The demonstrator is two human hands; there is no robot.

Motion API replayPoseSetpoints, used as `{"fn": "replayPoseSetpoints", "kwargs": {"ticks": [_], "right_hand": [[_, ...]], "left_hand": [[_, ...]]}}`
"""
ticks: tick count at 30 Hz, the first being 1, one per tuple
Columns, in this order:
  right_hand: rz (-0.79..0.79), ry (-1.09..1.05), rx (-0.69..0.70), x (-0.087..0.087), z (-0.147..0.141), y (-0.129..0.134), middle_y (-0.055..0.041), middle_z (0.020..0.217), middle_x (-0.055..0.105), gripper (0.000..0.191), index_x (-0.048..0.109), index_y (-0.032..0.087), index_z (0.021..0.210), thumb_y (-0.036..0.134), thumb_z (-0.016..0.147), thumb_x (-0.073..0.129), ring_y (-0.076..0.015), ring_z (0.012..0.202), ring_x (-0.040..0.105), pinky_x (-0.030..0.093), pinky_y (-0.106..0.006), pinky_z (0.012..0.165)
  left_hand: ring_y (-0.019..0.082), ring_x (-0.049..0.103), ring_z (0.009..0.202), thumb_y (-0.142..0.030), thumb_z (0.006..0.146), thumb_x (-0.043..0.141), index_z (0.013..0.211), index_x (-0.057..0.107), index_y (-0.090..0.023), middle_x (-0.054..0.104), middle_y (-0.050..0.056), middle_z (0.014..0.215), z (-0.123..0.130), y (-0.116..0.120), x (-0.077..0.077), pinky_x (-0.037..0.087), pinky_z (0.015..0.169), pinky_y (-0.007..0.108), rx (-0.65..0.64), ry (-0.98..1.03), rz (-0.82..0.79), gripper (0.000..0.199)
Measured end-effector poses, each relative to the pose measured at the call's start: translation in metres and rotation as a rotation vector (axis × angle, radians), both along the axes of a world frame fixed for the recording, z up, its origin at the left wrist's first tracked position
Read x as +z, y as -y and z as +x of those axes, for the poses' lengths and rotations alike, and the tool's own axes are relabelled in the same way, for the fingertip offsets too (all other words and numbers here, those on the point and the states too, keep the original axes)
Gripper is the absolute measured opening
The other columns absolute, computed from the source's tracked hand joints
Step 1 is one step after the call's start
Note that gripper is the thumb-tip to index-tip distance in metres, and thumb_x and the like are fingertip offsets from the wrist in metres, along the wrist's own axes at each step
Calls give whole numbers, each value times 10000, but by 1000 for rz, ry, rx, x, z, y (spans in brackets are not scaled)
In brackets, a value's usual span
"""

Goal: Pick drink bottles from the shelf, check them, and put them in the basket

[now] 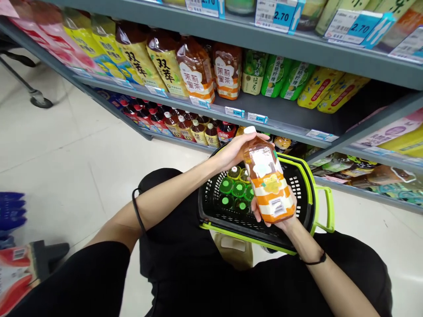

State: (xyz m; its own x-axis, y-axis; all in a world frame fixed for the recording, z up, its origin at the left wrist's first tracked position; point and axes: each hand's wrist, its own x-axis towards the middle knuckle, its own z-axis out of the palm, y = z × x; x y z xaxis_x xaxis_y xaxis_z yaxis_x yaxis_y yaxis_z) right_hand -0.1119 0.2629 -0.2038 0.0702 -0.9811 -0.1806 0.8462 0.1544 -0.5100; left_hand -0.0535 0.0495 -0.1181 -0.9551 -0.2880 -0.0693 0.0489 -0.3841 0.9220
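A large tea bottle (271, 193) with a white cap and an orange-and-white striped label is tilted above the shopping basket. My left hand (236, 152) wraps round its neck, just below the cap. Under the lower part of the bottle, my right hand (287, 215) supports it, with some fingers showing at its left side. The black shopping basket (211, 215) has a lime-green rim and handle and stands between my knees. Inside it are several bottles with green caps (238, 189), seen from above. The basket's middle is hidden behind the tea bottle.
Ahead, a grey shelf (284, 116) carries large drink bottles, among them similar jasmine tea bottles (228, 72), and green cartons (272, 75). Smaller bottles (185, 127) fill the lowest level. A caster wheel (41, 100) is at the far left, and a red-and-white package (16, 273) lies lower left.
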Motion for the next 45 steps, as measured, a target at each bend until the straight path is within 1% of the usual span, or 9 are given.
{"fn": "replayPoseSetpoints", "kwargs": {"ticks": [8, 12, 15, 19, 24, 28, 33, 38, 45], "right_hand": [[-76, 95, 40, -27, 1, 0, -173, 817, 758, 905, 621, 110, 1145, 914, 830, 351, -265, 577, 712, 532, -296, 427], [-66, 91, 0, -13, -2, -3, -164, 801, 750, 830, 667, 106, 1097, 854, 781, 494, -278, 573, 702, 552, -339, 465], [35, -6, -186, 4, -7, -6, -163, 939, 774, 630, 700, 117, 1133, 630, 769, 658, -334, 789, 748, 628, -446, 686], [101, -365, -521, 22, -14, -8, -107, 1213, 738, 740, 574, 220, 1429, 439, 766, 820, -307, 1046, 713, 594, -430, 910], [17, -1106, -801, 24, -19, -10, -60, 1069, 666, 1178, 191, 223, 1671, 376, 745, 903, -240, 912, 672, 587, -381, 826], [-139, -1603, -990, 17, -22, -12, -110, 1160, 631, 1140, 260, 193, 1644, 375, 736, 925, -296, 1056, 654, 556, -484, 961], [-391, -2061, -1123, 18, -23, -16, -131, 1115, 619, 1006, 399, 197, 1576, 471, 764, 927, -335, 1005, 637, 581, -526, 875], [-431, -2206, -1083, 21, -25, -19, -134, 1028, 597, 988, 427, 126, 1591, 460, 797, 910, -324, 932, 623, 584, -499, 833], [-426, -2195, -1083, 20, -24, -16, -127, 1049, 609, 965, 421, 174, 1607, 453, 813, 894, -313, 919, 630, 585, -489, 828]], "left_hand": [[330, 624, 1333, -642, 902, 686, 1263, 734, -178, 662, 155, 1421, 0, -9, 4, 454, 1157, 471, -60, -21, -30, 590], [332, 632, 1321, -649, 887, 678, 1265, 718, -161, 659, 166, 1421, 1, -8, 5, 452, 1161, 486, -33, 9, -10, 618], [338, 647, 1299, -682, 890, 627, 1259, 703, -147, 678, 174, 1390, 1, -2, 7, 468, 1149, 496, 29, 38, 11, 654], [335, 663, 1276, -704, 884, 591, 1300, 677, -145, 704, 169, 1347, 2, 13, 7, 482, 1141, 489, 103, 55, 54, 702], [336, 688, 1227, -753, 858, 571, 1284, 685, -163, 741, 172, 1266, 0, 24, -4, 506, 1106, 494, 132, 54, 123, 737], [343, 684, 1233, -800, 850, 539, 1330, 663, -210, 740, 149, 1281, -3, 23, -10, 516, 1087, 501, 114, 37, 116, 771], [341, 652, 1292, -743, 879, 560, 1327, 684, -198, 721, 149, 1321, -4, 15, 0, 497, 1115, 481, 70, 1, 61, 716], [351, 663, 1274, -735, 880, 569, 1321, 700, -164, 726, 164, 1306, 0, 11, 11, 490, 1122, 501, 42, -21, -6, 733], [355, 654, 1285, -713, 897, 557, 1284, 724, -166, 746, 135, 1271, 3, 13, 14, 476, 1134, 505, 40, -34, -28, 690]]}}
